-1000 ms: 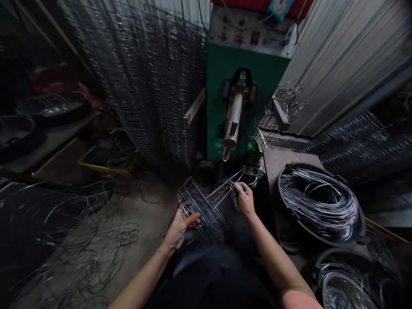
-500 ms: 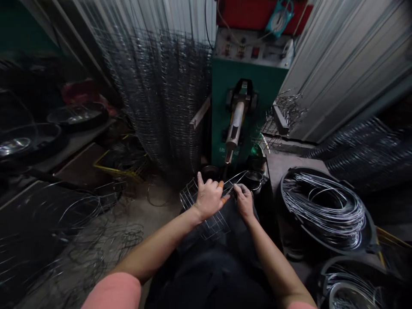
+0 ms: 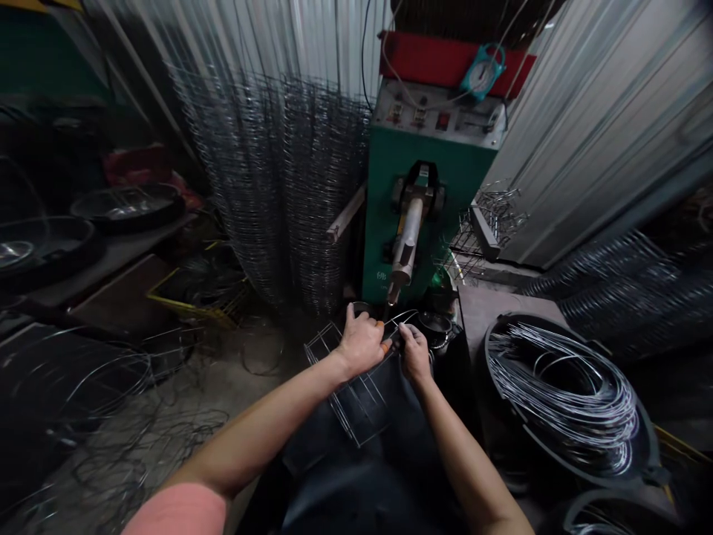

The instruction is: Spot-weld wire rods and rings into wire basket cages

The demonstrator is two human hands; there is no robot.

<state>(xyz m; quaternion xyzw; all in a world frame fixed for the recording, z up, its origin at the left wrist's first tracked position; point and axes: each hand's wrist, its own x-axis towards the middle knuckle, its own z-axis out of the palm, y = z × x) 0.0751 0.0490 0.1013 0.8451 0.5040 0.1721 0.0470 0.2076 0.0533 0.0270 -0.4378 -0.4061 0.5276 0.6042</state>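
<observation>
My left hand (image 3: 362,343) is closed on a wire basket (image 3: 359,412), its thumb sticking up and orange bands on two fingers. The open metal grid hangs tilted below that hand, over my dark apron. Close on the right, my right hand (image 3: 415,355) pinches a thin metal wire (image 3: 406,316) at the basket's upper end. Just above both hands is the tip of the electrode arm (image 3: 405,249) of a green welding machine (image 3: 384,171). Where wire and basket meet is partly hidden by my fingers.
Tall stacks of wire grids (image 3: 317,186) lean against the wall at left. A black tub of wire rings (image 3: 562,394) stands at right. Loose wires (image 3: 139,438) litter the floor by a yellow crate (image 3: 194,297). A metal bar (image 3: 484,232) juts out right of the machine.
The view has tilted up, so the machine sits lower in it. Both hands and the basket have come nearer the electrode tip, and my right hand is slightly closer to my left.
</observation>
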